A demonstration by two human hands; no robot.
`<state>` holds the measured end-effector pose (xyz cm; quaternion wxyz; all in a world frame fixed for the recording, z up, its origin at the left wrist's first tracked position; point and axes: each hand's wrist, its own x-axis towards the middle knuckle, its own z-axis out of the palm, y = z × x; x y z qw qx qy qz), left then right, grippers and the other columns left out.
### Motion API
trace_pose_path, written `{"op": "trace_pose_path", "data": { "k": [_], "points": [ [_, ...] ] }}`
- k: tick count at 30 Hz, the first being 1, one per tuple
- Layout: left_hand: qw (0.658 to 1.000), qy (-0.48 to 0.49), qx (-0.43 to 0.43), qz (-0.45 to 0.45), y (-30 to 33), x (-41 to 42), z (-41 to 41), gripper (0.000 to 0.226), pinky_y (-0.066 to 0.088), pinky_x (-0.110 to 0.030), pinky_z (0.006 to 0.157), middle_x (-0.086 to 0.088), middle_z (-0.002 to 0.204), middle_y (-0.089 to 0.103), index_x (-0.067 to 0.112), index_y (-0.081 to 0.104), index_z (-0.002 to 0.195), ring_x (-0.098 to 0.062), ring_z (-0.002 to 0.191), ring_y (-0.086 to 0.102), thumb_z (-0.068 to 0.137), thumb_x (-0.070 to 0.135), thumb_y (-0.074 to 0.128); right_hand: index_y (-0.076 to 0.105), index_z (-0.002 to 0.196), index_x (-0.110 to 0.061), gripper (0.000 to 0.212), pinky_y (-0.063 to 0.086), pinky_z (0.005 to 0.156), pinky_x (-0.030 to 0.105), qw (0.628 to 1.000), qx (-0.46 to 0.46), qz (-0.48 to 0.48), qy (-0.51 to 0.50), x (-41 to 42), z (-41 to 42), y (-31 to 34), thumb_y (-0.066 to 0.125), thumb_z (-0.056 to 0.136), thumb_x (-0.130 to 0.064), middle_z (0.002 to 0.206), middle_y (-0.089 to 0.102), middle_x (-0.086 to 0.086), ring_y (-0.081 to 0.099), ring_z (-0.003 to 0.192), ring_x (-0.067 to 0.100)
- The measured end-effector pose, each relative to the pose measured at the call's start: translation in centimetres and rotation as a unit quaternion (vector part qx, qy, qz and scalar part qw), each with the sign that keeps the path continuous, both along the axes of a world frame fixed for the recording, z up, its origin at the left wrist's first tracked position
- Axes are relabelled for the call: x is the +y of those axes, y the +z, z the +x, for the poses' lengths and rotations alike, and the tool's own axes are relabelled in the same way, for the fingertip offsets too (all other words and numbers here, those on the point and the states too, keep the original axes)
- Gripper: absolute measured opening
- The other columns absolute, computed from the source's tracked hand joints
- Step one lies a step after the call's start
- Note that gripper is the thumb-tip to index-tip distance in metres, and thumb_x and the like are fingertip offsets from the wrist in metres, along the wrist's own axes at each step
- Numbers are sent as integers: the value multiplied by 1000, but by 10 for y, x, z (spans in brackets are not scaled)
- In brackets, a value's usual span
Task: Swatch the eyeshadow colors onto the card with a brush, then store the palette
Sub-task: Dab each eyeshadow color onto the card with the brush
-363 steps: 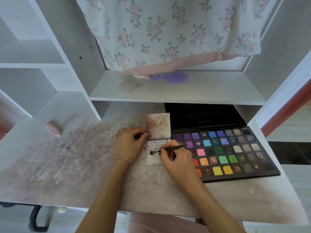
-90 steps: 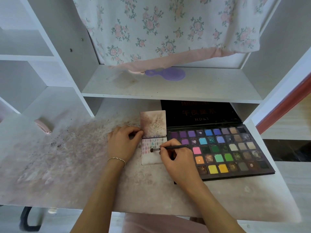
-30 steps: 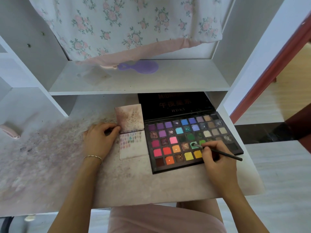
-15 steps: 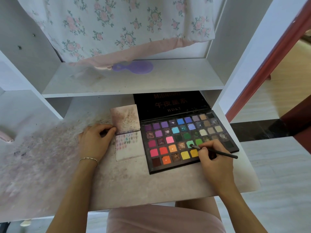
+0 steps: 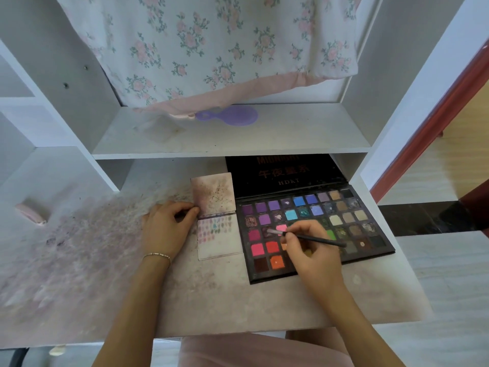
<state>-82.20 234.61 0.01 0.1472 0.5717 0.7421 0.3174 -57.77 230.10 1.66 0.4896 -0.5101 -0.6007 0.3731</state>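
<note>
Open palette (image 5: pixel 352 223) lies on the desk (image 5: pixel 211 300), right of centre, its raised lid (image 5: pixel 283 172) reaching back under the shelf (image 5: pixel 238 144). Card (image 5: pixel 219 239) lies just left of the palette, touching its edge. Left hand (image 5: pixel 165 229) rests left of the card. Right hand (image 5: pixel 311 250) is over the palette's front pans, holding the brush (image 5: pixel 312 237). A hairbrush (image 5: pixel 232 116) lies on the shelf, beneath hanging cloth (image 5: pixel 211 49).
</note>
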Motion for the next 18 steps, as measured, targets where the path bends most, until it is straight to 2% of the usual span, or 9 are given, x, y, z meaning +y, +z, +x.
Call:
{"op": "trace_pose_path", "data": {
  "k": [2, 5, 8, 12, 15, 18],
  "points": [
    [1000, 2, 0, -1, 0, 0, 0, 13, 44, -49, 89, -1, 97, 70, 21, 73, 89, -27, 96, 59, 84, 27, 63, 56, 78, -30, 28, 49, 55, 20, 1000, -11, -13, 19, 2, -14, -1, 59, 84, -3, 71, 60, -2, 57, 64, 10],
    [1000, 4, 3, 1, 1, 0, 0, 12, 44, -47, 89, 1, 95, 70, 22, 73, 88, -26, 96, 59, 84, 28, 64, 56, 80, -31, 28, 46, 56, 12, 999, -17, -16, 49, 6, -32, -1, 58, 85, -4, 72, 60, -8, 57, 66, 3],
    [1000, 3, 7, 2, 1, 0, 0, 12, 44, -48, 88, 1, 96, 70, 23, 73, 89, -25, 95, 59, 84, 29, 63, 54, 81, -34, 28, 49, 61, 17, 997, -28, -17, 73, 12, -46, 1, 55, 87, -7, 73, 62, -9, 59, 72, 6],
    [1000, -2, 11, -1, 0, 1, 0, 13, 44, -47, 88, 2, 96, 70, 23, 73, 91, -24, 96, 59, 85, 29, 62, 51, 81, -31, 22, 49, 59, 23, 995, -41, -35, 88, 21, -57, 0, 56, 86, -9, 74, 65, 3, 60, 71, 13],
    [1000, -4, 18, -1, 0, 1, -1, 14, 44, -46, 87, 1, 95, 69, 23, 73, 92, -24, 96, 58, 86, 29, 61, 51, 79, -34, 25, 50, 62, 17, 994, -51, -45, 88, 25, -60, -3, 57, 86, -11, 74, 65, -4, 60, 73, 7],
    [1000, -5, 23, -4, 0, 1, 0, 15, 43, -46, 87, 1, 95, 69, 24, 73, 93, -24, 96, 57, 86, 30, 60, 51, 77, -35, 24, 50, 64, 19, 994, -56, -46, 82, 25, -59, -6, 57, 86, -13, 74, 65, -3, 60, 73, 8]
  ]
}}
